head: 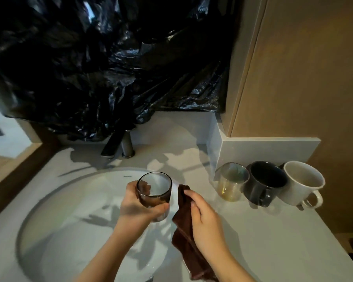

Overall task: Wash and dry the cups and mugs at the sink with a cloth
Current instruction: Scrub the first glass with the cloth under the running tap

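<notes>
My left hand (139, 208) grips a clear glass cup (154, 192) from its left side, holding it tilted over the white sink basin (73, 216). My right hand (204, 218) pinches a dark brown cloth (184, 233) just right of the cup; the cloth hangs down over the basin's right rim. On the counter to the right stand a second clear glass (231, 181), a black mug (266, 183) and a white mug (303, 184), side by side and upright.
A dark metal faucet (119, 143) stands behind the basin. Black plastic sheeting (110, 62) covers the wall above it. A tan cabinet panel (306, 68) rises at the right, with a pale backsplash ledge (269, 148) behind the mugs.
</notes>
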The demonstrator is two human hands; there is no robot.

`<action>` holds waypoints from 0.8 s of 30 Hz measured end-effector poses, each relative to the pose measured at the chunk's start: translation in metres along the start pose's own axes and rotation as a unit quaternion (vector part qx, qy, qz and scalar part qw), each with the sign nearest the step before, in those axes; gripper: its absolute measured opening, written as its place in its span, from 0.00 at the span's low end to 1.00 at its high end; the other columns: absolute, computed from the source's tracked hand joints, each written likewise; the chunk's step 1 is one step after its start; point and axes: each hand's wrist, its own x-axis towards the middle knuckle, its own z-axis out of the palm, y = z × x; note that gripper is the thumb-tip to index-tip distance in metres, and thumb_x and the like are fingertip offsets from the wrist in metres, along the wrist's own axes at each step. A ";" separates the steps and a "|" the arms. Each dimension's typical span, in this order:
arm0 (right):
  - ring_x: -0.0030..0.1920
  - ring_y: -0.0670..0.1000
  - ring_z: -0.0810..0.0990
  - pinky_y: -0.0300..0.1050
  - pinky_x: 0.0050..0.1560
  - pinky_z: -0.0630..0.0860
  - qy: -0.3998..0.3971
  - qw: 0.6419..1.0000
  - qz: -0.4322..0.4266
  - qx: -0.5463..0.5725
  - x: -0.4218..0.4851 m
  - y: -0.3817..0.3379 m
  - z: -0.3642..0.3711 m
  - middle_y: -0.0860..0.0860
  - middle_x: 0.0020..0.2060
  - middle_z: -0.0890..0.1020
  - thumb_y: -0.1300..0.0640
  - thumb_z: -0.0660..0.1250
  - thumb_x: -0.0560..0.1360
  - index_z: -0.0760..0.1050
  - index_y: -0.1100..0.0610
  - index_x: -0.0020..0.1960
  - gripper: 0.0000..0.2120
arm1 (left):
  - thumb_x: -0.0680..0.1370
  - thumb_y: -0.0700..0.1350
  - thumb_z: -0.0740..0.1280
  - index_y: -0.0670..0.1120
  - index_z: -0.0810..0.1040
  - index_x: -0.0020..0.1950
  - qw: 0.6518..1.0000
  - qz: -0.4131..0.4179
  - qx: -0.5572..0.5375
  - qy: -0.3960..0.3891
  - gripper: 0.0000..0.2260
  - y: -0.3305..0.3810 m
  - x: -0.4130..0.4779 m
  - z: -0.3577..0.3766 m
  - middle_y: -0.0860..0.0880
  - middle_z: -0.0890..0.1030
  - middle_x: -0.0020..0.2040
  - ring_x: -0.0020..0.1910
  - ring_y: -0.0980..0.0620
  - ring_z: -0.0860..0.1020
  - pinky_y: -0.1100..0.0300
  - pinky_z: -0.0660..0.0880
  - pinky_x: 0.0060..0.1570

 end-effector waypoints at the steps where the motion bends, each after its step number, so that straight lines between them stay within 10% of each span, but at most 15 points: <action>1: 0.55 0.37 0.75 0.25 0.55 0.67 -0.007 1.000 -0.003 0.007 0.004 -0.005 0.007 0.37 0.54 0.77 0.59 0.57 0.81 0.71 0.34 0.52 0.18 | 0.63 0.30 0.77 0.45 0.69 0.53 1.000 -0.001 0.000 0.008 0.26 -0.001 0.001 -0.010 0.49 0.77 0.43 0.40 0.53 0.77 0.71 0.73 0.28; 8: 0.50 0.40 0.76 0.23 0.48 0.66 -0.029 1.000 -0.005 0.002 0.031 -0.038 0.066 0.33 0.46 0.75 0.57 0.55 0.81 0.72 0.38 0.50 0.14 | 0.53 0.48 0.78 0.50 0.69 0.60 0.999 -0.016 0.026 0.020 0.37 -0.010 0.023 -0.079 0.55 0.79 0.49 0.51 0.51 0.80 0.52 0.78 0.54; 18: 0.50 0.52 0.76 0.47 0.51 0.70 0.041 0.997 0.045 -0.052 0.085 -0.088 0.133 0.47 0.45 0.79 0.56 0.55 0.81 0.73 0.47 0.48 0.10 | 0.66 0.35 0.77 0.45 0.68 0.57 0.997 -0.014 0.021 -0.075 0.25 -0.033 0.084 -0.151 0.57 0.83 0.33 0.31 0.60 0.80 0.68 0.75 0.32; 24: 0.49 0.52 0.74 0.41 0.49 0.66 0.091 0.989 0.116 -0.009 0.120 -0.110 0.131 0.50 0.46 0.77 0.51 0.58 0.80 0.76 0.54 0.48 0.10 | 0.65 0.38 0.78 0.51 0.71 0.57 0.993 -0.048 0.011 -0.111 0.26 -0.039 0.104 -0.154 0.54 0.84 0.36 0.32 0.62 0.80 0.72 0.73 0.29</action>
